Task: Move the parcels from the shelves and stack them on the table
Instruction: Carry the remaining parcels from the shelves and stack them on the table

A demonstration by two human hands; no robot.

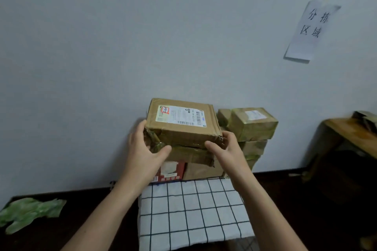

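Against the wall, over stacked parcels [195, 158]: labelled parcel [181, 128], left hand [144, 153] and right hand [226, 149] curled round its near corners; taped parcel [253, 125] beside.

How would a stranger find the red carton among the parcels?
Find the white cloth with dark grid lines by the pale wall. At its far edge stand brown cardboard parcels; the red carton is lowest, on the left. Only it is red.

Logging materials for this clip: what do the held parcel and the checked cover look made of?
Held parcel: brown cardboard, matt, with creased edges, glossy clear tape and a white paper label. Checked cover: probably woven cloth, matt, soft-looking at its near edge.
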